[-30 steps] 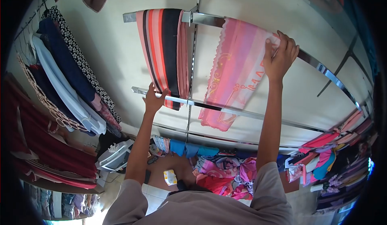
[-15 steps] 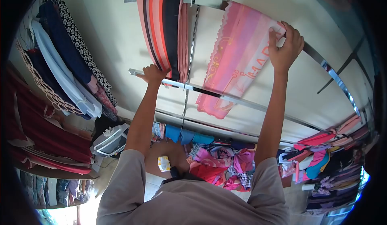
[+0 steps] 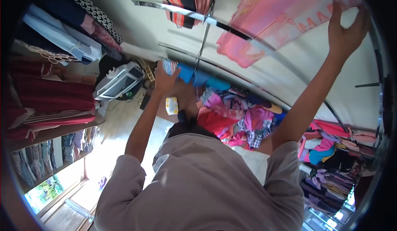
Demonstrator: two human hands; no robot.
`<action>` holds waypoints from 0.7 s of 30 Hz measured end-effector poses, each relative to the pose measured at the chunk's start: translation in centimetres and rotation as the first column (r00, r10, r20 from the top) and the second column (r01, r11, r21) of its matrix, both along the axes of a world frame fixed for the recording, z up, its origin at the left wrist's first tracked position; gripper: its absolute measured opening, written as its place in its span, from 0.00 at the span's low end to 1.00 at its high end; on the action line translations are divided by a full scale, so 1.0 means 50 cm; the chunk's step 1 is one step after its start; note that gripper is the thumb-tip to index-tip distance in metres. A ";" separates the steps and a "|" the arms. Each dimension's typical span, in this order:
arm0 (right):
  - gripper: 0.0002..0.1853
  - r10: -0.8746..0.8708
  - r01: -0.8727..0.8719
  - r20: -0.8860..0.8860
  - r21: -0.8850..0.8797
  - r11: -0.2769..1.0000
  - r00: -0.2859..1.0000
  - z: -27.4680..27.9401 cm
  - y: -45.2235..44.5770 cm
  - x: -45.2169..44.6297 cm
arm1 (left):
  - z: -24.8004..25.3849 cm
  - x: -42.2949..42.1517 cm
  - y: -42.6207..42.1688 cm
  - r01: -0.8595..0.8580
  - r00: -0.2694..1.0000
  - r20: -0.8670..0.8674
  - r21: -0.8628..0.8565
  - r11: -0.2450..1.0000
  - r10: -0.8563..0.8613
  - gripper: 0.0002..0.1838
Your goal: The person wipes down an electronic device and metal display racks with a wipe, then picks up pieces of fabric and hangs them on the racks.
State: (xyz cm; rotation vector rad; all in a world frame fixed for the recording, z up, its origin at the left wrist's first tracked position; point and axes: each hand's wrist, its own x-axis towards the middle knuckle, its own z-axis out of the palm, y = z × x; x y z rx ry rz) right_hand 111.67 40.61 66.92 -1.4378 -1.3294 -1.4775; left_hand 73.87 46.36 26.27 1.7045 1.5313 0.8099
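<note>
My right hand (image 3: 349,34) is raised at the upper right, at the edge of a pink and lilac cloth (image 3: 285,14) with lettering and a scalloped border. Its thumb lies on the cloth and its fingers curl at the edge; the fingertips are blurred. The cloth hangs behind a metal rail (image 3: 233,30). My left hand (image 3: 165,77) is lowered, thumb and fingers apart, holding nothing. From my viewpoint it overlaps folded striped cloth (image 3: 169,65) lower down; I cannot tell whether it touches it. A striped orange and black cloth (image 3: 182,3) hangs at the top.
A heap of pink and red cloths (image 3: 223,119) lies below the rails. Blue folded cloths (image 3: 200,78) line the wall. On the left are hanging garments (image 3: 62,32), maroon cloths (image 3: 53,94) and a grey appliance (image 3: 122,82). Stacked clothes (image 3: 331,181) fill the lower right.
My left hand has let go of the lower rail beside the striped cloth and dropped. My view has tilted down, and my right hand appears farther right, still at the pink cloth.
</note>
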 end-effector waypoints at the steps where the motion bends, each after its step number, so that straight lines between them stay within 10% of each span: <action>1: 0.33 0.139 -0.132 -0.111 0.072 0.989 0.984 -0.055 -0.009 -0.023 | -0.003 -0.026 -0.047 0.017 0.998 0.060 -0.132 0.991 -0.009 0.48; 5: 0.28 0.304 -0.334 -0.410 -0.001 0.943 0.860 -0.454 -0.077 -0.102 | -0.248 -0.201 -0.217 -0.185 0.955 -0.273 -0.242 0.952 0.116 0.46; 11: 0.26 -0.282 -0.694 -0.853 -0.521 0.496 0.438 -1.044 -0.324 -0.263 | -0.368 -0.335 -0.470 -0.451 0.850 -0.504 -0.540 0.710 0.157 0.47; 15: 0.35 -0.556 -0.704 -0.564 -0.708 -0.055 0.611 -1.401 -0.569 -0.256 | -0.466 -0.340 -0.581 -0.492 0.826 -0.542 -0.564 0.662 0.152 0.35; 18: 0.37 -0.754 -0.712 -0.144 -0.479 -0.513 0.641 -1.509 -0.520 -0.233 | -0.618 -0.312 -0.617 -0.396 0.860 -0.509 -0.633 0.665 0.028 0.30; 21: 0.34 -0.758 -0.707 -0.271 -0.625 -0.330 0.593 -1.680 -0.446 -0.203 | -0.592 -0.167 -0.473 -0.443 0.896 -0.317 -0.600 0.666 0.310 0.27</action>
